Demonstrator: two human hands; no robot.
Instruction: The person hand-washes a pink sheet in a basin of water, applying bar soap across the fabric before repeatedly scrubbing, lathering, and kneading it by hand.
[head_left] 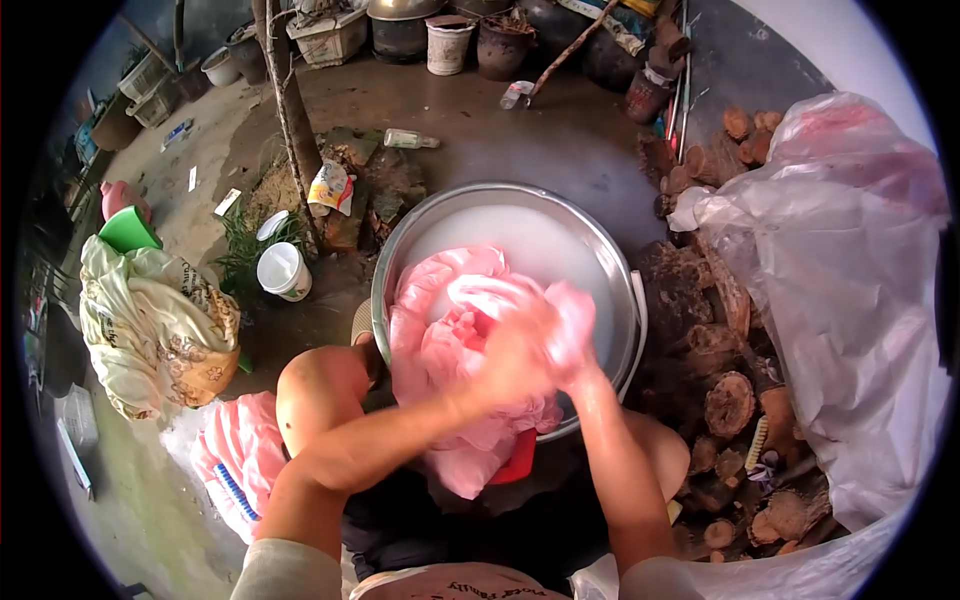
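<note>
A wet pink cloth (450, 340), thin and bunched up, lies partly in a wide metal basin (410, 215) of cloudy whitish water (520, 240). Part of it hangs over the near rim towards my lap. My left hand (520, 352) is closed on a fold of the cloth above the basin, smeared by motion. Right beside it, my right hand (572, 355) is closed around another bunch of the same cloth. The two hands meet or nearly meet, and blur hides the single fingers. Something red (515, 460) shows under the cloth at the near rim.
On the left are more pink cloth (245, 450) with a blue-bristled brush (236, 490), a stuffed pale bag (150, 320) and a white tub (284, 270). Cut logs (730, 400) and plastic sheeting (830, 280) lie on the right. Pots (450, 45) line the back.
</note>
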